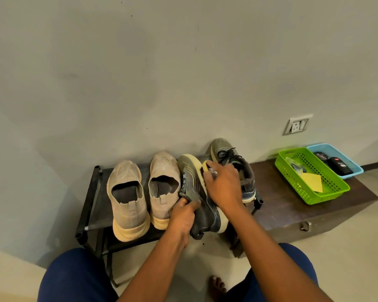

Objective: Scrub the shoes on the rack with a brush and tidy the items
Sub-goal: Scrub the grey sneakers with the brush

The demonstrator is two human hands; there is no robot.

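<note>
Against the grey wall, on the black shoe rack (90,192), the left hand (183,216) gripped a grey sneaker (196,192) tipped sideways, baring its sole edge to the brush (207,167) clasped in the right hand (224,186).

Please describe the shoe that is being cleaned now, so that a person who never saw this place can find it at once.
Look at the black shoe rack against the wall. Two beige slip-on shoes stand on its left part; just right of them is the dark grey shoe. Unlike its neighbours, it is tipped on its side, gripped by the left hand, with the right hand on its pale sole.
</note>
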